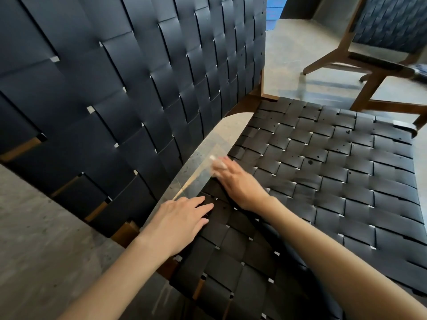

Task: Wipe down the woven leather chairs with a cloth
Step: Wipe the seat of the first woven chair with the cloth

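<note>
The left grip (178, 224) lies flat, fingers straight, on the woven seat (323, 181), while the blurred right grip (238, 181) meets a pale cloth (216, 163), its clasp impossible to tell.

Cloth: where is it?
Head view, centre: the cloth, blurred, lies under the fingertips of the right hand at the rear edge of the seat, beside the gap below the backrest.

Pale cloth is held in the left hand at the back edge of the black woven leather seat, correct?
No. The head view shows the pale cloth in the right hand, at the back edge of the black woven leather seat; the left hand lies flat.
</note>
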{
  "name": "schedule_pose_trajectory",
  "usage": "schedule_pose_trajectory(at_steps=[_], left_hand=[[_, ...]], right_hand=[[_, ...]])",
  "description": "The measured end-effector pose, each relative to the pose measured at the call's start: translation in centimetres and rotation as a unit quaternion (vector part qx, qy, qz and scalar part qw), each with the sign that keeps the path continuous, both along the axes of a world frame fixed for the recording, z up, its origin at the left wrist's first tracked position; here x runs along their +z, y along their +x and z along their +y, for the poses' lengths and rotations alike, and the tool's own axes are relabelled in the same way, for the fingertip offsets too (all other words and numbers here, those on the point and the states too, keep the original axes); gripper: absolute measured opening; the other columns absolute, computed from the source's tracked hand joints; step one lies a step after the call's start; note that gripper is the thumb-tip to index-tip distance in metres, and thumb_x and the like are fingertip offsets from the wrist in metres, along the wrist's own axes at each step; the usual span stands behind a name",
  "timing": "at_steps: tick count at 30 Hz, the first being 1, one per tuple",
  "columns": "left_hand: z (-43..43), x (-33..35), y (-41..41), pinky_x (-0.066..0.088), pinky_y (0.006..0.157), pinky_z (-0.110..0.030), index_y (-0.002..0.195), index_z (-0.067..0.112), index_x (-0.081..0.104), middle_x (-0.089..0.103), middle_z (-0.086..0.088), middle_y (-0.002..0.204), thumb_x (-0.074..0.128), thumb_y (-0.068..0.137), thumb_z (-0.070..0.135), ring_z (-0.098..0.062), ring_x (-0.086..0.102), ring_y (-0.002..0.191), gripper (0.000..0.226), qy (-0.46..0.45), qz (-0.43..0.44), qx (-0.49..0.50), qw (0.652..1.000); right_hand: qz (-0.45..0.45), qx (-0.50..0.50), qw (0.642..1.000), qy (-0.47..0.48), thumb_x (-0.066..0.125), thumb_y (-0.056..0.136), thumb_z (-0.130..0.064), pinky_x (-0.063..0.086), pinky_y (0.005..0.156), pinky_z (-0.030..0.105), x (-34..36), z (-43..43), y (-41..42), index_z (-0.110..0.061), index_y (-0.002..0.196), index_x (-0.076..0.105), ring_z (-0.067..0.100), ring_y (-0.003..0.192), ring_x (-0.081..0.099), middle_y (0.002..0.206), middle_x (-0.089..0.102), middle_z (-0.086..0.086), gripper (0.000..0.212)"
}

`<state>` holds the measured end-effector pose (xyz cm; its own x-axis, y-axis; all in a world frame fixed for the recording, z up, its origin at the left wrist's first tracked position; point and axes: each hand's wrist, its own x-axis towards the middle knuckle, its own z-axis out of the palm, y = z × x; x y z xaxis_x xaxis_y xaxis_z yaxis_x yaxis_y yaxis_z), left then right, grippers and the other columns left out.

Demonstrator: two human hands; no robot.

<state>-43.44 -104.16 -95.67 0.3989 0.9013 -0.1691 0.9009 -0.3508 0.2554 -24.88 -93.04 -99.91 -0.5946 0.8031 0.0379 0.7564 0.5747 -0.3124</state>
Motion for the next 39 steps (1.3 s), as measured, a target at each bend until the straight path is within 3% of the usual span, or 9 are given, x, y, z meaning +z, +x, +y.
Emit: schedule_pose_trajectory(at_steps=[6,10,14,17,21,26,31,36,39], left_hand=[[0.4,0.3,0.3,0.039,0.107,-0.033,0.15,0.036,0.024,0.029,0.011,0.155,0.029,0.104,0.041,-0.011,0.036,0.137,0.047,0.017,-0.004,0.002,1.0],[0.9,0.2,0.5,0.038,0.108,-0.032,0.151,0.04,0.015,0.025,0.011,0.157,0.028,0.104,0.044,-0.011,0.035,0.138,0.05,0.019,-0.008,0.017,1.0],[1.5,-0.1,1.1,0.038,0.109,-0.034,0.152,0.04,0.013,0.023,0.009,0.158,0.027,0.103,0.045,-0.013,0.032,0.14,0.05,0.009,0.017,0.023,1.0],[1.6,-0.1,1.5,0.037,0.11,-0.035,0.152,0.041,0.013,0.021,0.009,0.159,0.026,0.103,0.045,-0.014,0.03,0.141,0.051,0.007,0.021,0.017,1.0],[1.4,0.0,1.6,0.038,0.109,-0.035,0.151,0.041,0.014,0.021,0.01,0.159,0.027,0.103,0.046,-0.013,0.031,0.141,0.051,0.008,0.02,0.013,1.0],[1.3,0.3,1.3,0.04,0.108,-0.034,0.151,0.04,0.018,0.024,0.009,0.158,0.029,0.103,0.046,-0.013,0.033,0.14,0.05,0.011,0.031,0.019,0.999],[1.1,0.5,1.5,0.04,0.108,-0.033,0.152,0.038,0.018,0.025,0.009,0.158,0.029,0.103,0.045,-0.013,0.032,0.14,0.05,0.014,0.033,0.014,0.999],[0.7,0.6,1.2,0.039,0.109,-0.033,0.152,0.039,0.019,0.023,0.009,0.158,0.029,0.103,0.045,-0.012,0.03,0.141,0.05,0.009,0.025,0.024,0.999],[0.5,0.7,0.9,0.04,0.107,-0.032,0.151,0.039,0.018,0.023,0.01,0.158,0.029,0.103,0.046,-0.011,0.032,0.14,0.05,0.009,0.03,0.029,0.999]], right_hand=[[0.035,0.061,0.995,-0.069,0.049,0.1,-0.015,0.038,0.111,0.037,2.5,-0.3,3.2,-0.025,0.134,0.056,0.014,0.136,0.042,0.15,0.042,-0.004,0.037],[-0.004,-0.1,0.992,0.077,0.054,0.096,-0.014,0.022,0.115,0.036,4.0,2.1,8.4,-0.019,0.135,0.056,0.024,0.146,0.02,0.157,0.026,0.006,0.039],[-0.093,-0.17,0.981,-0.008,0.035,0.102,-0.039,0.002,0.12,0.038,1.6,3.8,11.9,-0.029,0.151,0.027,0.027,0.149,0.004,0.161,0.014,0.008,0.05],[-0.112,-0.181,0.977,0.025,0.032,0.104,-0.034,0.012,0.118,0.041,0.3,4.1,11.8,-0.024,0.152,0.025,0.032,0.143,0.024,0.157,0.027,0.008,0.049],[-0.144,-0.029,0.982,0.123,0.036,0.097,-0.008,0.041,0.094,0.042,1.1,2.0,8.4,-0.016,0.127,0.051,0.029,0.098,0.055,0.143,0.04,0.012,0.035],[-0.064,0.103,0.992,0.032,0.033,0.1,-0.014,0.027,0.113,0.033,1.7,-5.0,5.4,-0.016,0.139,0.043,0.012,0.124,0.045,0.15,0.036,0.002,0.04],[0.086,-0.02,0.994,-0.062,0.039,0.102,-0.016,0.029,0.116,0.027,4.7,-3.5,8.2,-0.032,0.148,0.036,0.012,0.14,0.033,0.157,0.029,-0.005,0.049],[-0.118,-0.135,0.983,-0.038,0.01,0.097,-0.06,0.003,0.121,0.046,1.7,1.7,10.4,-0.039,0.152,0.008,0.031,0.149,-0.001,0.163,0.001,0.003,0.059],[-0.145,-0.206,0.968,-0.007,0.016,0.104,-0.045,-0.007,0.12,0.037,0.2,1.3,9.5,-0.021,0.155,0.004,0.028,0.149,0.001,0.162,0.001,0.008,0.058]])
